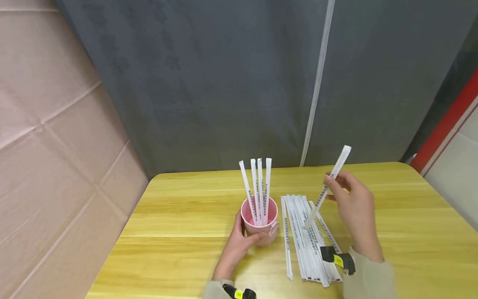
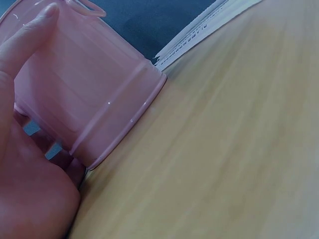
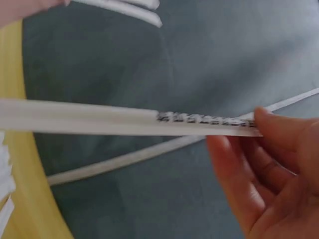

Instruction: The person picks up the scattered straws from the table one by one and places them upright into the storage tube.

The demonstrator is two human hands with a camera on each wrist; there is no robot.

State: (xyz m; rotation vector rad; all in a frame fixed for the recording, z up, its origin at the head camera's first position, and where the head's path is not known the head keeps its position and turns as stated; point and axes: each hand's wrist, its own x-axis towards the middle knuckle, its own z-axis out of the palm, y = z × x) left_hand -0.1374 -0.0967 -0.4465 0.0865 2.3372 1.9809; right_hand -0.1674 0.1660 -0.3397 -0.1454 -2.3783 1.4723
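Note:
My left hand [image 1: 239,246] grips a pink plastic cup [image 1: 266,237] around its side, thumb across the front, in the head view. Several paper-wrapped straws [image 1: 260,195] stand in the cup and lean apart at the top. The left wrist view shows the cup's wall [image 2: 84,79] with its base at the wooden tabletop. Between thumb and fingers, my right hand [image 1: 356,205] pinches one wrapped straw [image 1: 328,185] tilted above the loose ones. Up close in the right wrist view, the straw [image 3: 99,115] has dark printing on its white paper.
A pile of wrapped straws [image 1: 304,245] lies fanned out to the right of the cup, with one straw [image 1: 286,236] a little apart on its left. The yellow wooden table [image 1: 179,220] ends at a dark grey curtain [image 1: 209,91]. A pinkish covering [image 1: 56,158] hangs at left.

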